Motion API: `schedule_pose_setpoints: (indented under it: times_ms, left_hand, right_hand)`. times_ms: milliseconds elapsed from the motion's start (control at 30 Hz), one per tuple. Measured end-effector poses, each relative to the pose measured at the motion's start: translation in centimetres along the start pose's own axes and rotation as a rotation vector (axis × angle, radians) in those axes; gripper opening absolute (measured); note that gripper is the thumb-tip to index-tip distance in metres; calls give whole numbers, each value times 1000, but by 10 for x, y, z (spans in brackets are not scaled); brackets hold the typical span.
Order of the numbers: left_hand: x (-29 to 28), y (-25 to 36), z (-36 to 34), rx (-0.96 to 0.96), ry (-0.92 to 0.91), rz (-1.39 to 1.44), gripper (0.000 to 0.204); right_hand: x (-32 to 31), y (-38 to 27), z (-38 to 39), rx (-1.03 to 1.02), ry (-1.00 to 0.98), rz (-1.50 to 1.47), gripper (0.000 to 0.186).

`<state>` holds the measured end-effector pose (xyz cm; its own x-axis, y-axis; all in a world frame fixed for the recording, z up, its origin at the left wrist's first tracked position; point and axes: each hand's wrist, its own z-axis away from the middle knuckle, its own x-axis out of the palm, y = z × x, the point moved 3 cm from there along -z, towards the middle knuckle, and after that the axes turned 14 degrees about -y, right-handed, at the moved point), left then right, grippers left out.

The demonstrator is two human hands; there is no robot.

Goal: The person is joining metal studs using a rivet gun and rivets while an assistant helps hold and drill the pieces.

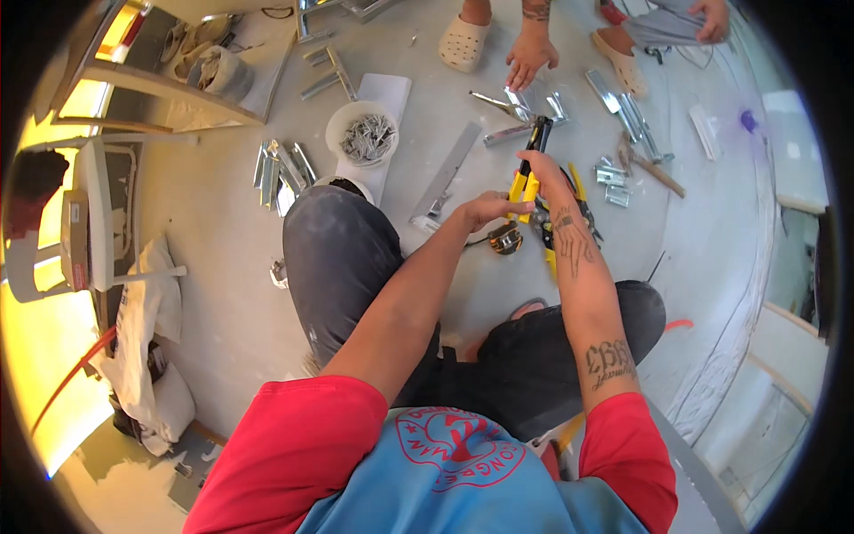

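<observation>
Both my hands are on a yellow-and-black two-handled hand tool [523, 189], its black end pointing away from me. My right hand [544, 171] is closed round its upper part; my left hand [491, 208] grips the yellow end lower down. Beyond the tool's black end lie bent pieces of shiny metal channel [507, 133], where a co-worker's open hand [531, 60] reaches down. A tape measure [505, 238] lies just below my left hand. Partly hidden by my right forearm are more yellow-and-black tools [583, 191], perhaps snips.
A white bucket [362, 133] of small metal pins, likely rivets, stands beyond my left knee. Cut metal channels [283, 173] lie left of it, others [627, 111] at right near a hammer [654, 169]. A flat metal strip [447, 172] lies between. A white chair [98, 214] stands left.
</observation>
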<state>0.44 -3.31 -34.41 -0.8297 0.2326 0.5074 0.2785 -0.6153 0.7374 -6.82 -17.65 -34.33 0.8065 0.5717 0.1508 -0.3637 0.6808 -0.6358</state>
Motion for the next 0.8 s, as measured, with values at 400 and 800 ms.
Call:
schedule_pose_setpoints:
  times_ms: [400,800]
  left_hand:
    - [0,-13,-18,-24,268,-185,52]
    - [-20,-24,-30,-172,638,-423,53]
  right_hand:
    - [-26,17,-16,4,278,626,58]
    - [-12,-8,16,0,-64,-255,46]
